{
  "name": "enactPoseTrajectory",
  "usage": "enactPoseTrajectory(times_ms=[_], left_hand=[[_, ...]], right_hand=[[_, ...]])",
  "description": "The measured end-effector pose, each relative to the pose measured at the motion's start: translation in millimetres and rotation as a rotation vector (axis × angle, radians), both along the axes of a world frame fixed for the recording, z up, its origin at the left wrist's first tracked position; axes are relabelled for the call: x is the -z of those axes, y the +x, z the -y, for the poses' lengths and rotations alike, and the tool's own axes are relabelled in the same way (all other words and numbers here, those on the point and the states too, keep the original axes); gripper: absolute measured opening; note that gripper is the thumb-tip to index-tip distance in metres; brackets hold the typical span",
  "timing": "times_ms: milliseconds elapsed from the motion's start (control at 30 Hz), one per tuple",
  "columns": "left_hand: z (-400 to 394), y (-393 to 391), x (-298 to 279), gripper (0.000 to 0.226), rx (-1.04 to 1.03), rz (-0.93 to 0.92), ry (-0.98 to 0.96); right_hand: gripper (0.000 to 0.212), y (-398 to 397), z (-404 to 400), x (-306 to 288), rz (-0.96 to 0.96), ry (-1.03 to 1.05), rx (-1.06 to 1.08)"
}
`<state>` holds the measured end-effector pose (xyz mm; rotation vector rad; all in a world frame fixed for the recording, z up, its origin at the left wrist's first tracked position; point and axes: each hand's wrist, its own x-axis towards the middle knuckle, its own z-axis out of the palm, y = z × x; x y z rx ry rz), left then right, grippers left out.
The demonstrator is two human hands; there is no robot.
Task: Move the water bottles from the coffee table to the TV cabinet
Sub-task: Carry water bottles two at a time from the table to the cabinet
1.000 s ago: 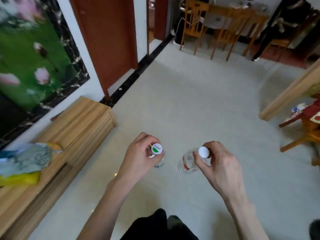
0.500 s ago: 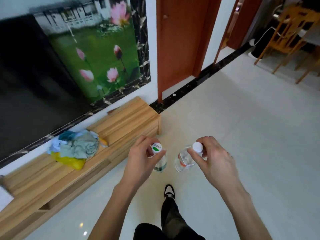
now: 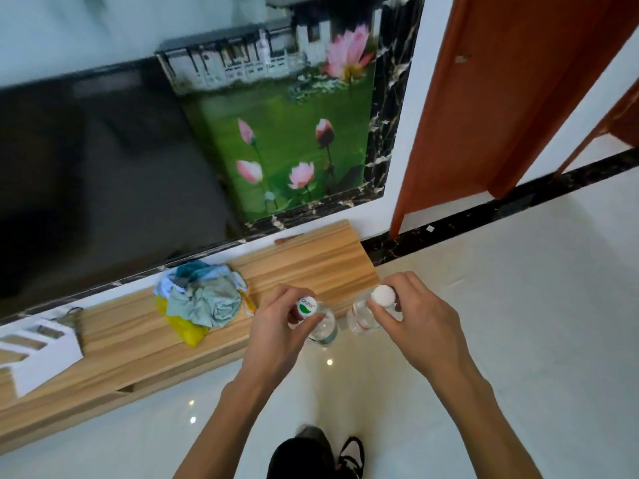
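The person stands in front of the TV cabinet (image 3: 304,257) with a water bottle in each hand, so the carry looks nearly done and the set-down has not yet begun. The left hand (image 3: 276,326) pinches the neck of the bottle with the green-marked cap (image 3: 307,305); the right hand (image 3: 422,319) grips the white-capped bottle (image 3: 382,295) the same way, just under the cap. Both bottles hang upright over the floor (image 3: 518,305) just beside the cabinet's front edge, close together but apart.

I'd judge the next move is a short reach forward and down onto the wooden top. The clearest landing spot is the bare stretch at the cabinet's right end, between the bundle of cloth (image 3: 204,299) and the end of the top. The room is narrow there, with the front lip close, so each bottle wants to go well back from the edge. Farther left a white stand (image 3: 38,354) takes up more of the top, and the TV (image 3: 103,167) hangs on the wall behind.
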<state>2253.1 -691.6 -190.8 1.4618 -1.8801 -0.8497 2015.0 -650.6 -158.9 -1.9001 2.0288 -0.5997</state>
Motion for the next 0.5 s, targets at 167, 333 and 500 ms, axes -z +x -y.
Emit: enactPoseTrajectory(times_ms=[167,333,500], left_hand=[[61,6,17,0.024,-0.073,0.038,-0.016],[128,24,41,0.027,-0.167,0.063,0.000],[192,45,72,0.029,-0.217,0.092,0.033]], right_hand=[[0.024,0,83,6,-0.060,-0.008,-0.084],[0.024,13,160,13,-0.136,0.016,-0.169],[0.025,37,237,30,-0.198,0.079,-0.234]])
